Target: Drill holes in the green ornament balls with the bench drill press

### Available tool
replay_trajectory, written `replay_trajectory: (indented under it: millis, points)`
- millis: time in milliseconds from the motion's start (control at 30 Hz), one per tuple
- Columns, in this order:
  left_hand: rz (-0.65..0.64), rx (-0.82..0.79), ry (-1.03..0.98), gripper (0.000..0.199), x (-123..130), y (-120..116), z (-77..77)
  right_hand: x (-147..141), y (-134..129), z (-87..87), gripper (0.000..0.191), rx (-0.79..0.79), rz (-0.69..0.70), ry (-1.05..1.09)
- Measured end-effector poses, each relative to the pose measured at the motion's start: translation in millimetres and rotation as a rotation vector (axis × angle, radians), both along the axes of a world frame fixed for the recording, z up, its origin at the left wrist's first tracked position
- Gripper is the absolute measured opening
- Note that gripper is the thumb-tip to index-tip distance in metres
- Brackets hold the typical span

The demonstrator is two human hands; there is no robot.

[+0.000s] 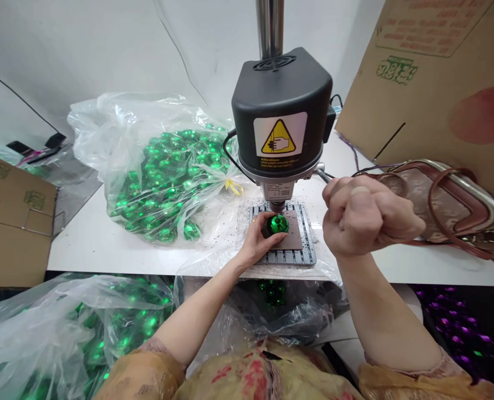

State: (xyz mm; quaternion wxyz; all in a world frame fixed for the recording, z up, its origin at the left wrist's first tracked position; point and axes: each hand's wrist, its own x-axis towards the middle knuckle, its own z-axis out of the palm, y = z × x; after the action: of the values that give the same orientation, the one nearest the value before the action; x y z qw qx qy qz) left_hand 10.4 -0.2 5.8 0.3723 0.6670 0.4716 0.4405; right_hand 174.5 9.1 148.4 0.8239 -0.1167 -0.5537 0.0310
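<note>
A shiny green faceted bauble (279, 224) sits beneath the chuck (277, 206) of a black bench drill press (282, 105). My left hand (256, 240) grips the bauble from its left side, thumb in front and fingers behind, on a flat brown plate (295, 236) over the slotted metal base (308, 244). To the right of the machine, my right hand (361, 216) is closed in a fist around the end of the press's lever (322, 173); most of the lever's grip is hidden inside it. Whether the chuck's tip touches the bauble I cannot tell.
A clear plastic bag (164, 183) of green baubles, tied with yellow, lies left of the press. Dark shavings dot the white table (80, 244). A handbag (442, 194) and a cardboard box (430, 83) stand at right. Below are more bagged green baubles (134, 328) and purple ones (459, 328).
</note>
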Motion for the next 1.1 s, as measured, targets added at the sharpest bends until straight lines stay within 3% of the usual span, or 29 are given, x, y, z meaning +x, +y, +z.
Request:
replay_trajectory:
  millis: [467, 700, 800, 933, 1033, 1100]
  points:
    - [0.003, -0.003, -0.018, 0.055, 0, 0, -0.6, 3, 1, -9.8, 0.047, 0.017, 0.001, -0.028]
    - [0.027, 0.014, -0.004, 0.053, 1, -2, 0.9, 2, 0, -24.8, 0.044, 0.077, 0.007, -0.051]
    - [0.036, -0.004, -0.012, 0.053, 4, -1, 0.5, -1, -3, -11.9, 0.046, 0.003, -0.014, -0.002]
    - [0.123, 0.022, 0.013, 0.05, 10, -9, 10.7, -5, -4, 30.3, 0.048, -0.307, 0.017, 0.126]
    - [0.277, 0.108, 0.134, 0.043, 12, -32, 24.0, -5, -1, 51.3, 0.046, -0.356, 0.086, 0.126]
    - [0.243, 0.13, 0.228, 0.043, 9, -58, 27.5, -4, 1, 54.2, 0.045, -0.334, 0.081, 0.127]
